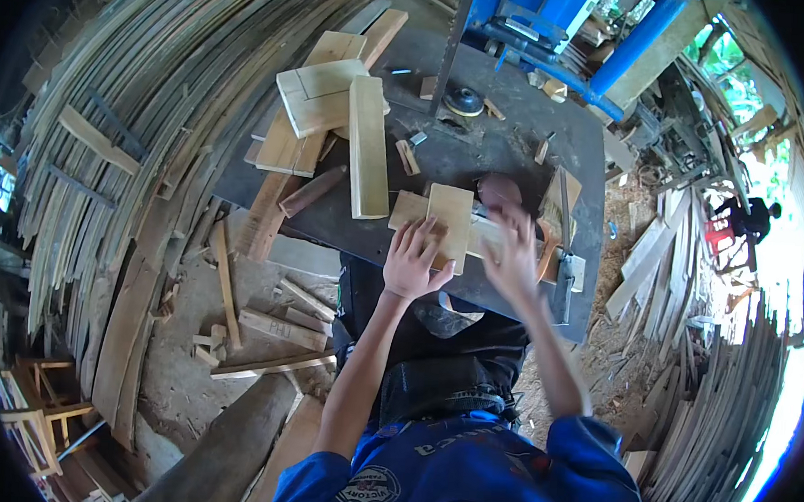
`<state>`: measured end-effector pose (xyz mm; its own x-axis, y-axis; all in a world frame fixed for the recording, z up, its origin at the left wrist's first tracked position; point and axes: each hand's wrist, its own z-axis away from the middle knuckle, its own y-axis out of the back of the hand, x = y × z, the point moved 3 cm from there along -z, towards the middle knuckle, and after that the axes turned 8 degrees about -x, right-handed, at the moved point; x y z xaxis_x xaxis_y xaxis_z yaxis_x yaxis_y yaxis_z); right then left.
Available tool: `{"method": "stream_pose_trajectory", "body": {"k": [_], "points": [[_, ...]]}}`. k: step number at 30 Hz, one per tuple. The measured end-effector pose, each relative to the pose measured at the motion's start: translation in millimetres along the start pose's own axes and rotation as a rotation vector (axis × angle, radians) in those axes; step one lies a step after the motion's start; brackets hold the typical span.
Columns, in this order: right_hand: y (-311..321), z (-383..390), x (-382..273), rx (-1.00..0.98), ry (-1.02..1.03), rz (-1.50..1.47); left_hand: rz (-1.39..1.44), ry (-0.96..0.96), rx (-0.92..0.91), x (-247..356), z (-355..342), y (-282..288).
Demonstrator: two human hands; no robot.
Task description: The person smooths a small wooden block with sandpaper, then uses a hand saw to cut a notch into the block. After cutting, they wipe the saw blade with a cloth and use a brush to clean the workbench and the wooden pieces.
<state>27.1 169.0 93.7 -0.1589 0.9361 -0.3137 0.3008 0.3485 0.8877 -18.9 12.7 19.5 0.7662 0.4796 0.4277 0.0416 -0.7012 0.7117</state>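
My left hand (411,257) rests at the near left of a flat, light wooden block (449,213), its fingers over the block's side and thumb along its near end. Another small wood piece (409,209) lies partly beneath that block. My right hand (515,253), smeared by motion, is raised just to the right of the block; whether it holds anything cannot be made out. Behind its fingers lies a rounded reddish-brown thing (497,190). A pale wood strip (485,233) shows between the block and my right hand, partly hidden.
The dark machine table (517,139) carries a long wood block (368,147), stacked boards (315,92) and an upright saw blade (447,58). A blue machine frame (635,50) stands behind. Metal and wood parts (561,259) line the right edge. Long planks (155,102) fill the left.
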Motion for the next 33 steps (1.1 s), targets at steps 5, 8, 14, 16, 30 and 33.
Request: {"method": "stream_pose_trajectory", "body": {"k": [5, 8, 14, 16, 30, 33], "points": [[-54, 62, -14, 0.096, -0.222, 0.056, 0.114, 0.051, -0.005, -3, 0, 18], [-53, 62, -3, 0.145, -0.236, -0.017, 0.098, 0.104, -0.055, 2, -8, 20], [-49, 66, -1, 0.088, -0.233, 0.014, -0.014, 0.202, -0.125, 24, -6, 8], [-30, 78, -14, 0.202, -0.414, 0.142, 0.198, 0.217, -0.094, 24, 0, 22], [76, 61, 0, 0.651, -0.407, -0.232, 1.668, 0.768, 0.307, 20, 10, 64], [70, 52, 0, 0.571, -0.439, -0.352, 2.126, 0.69, 0.174, 41, -1, 59]]}}
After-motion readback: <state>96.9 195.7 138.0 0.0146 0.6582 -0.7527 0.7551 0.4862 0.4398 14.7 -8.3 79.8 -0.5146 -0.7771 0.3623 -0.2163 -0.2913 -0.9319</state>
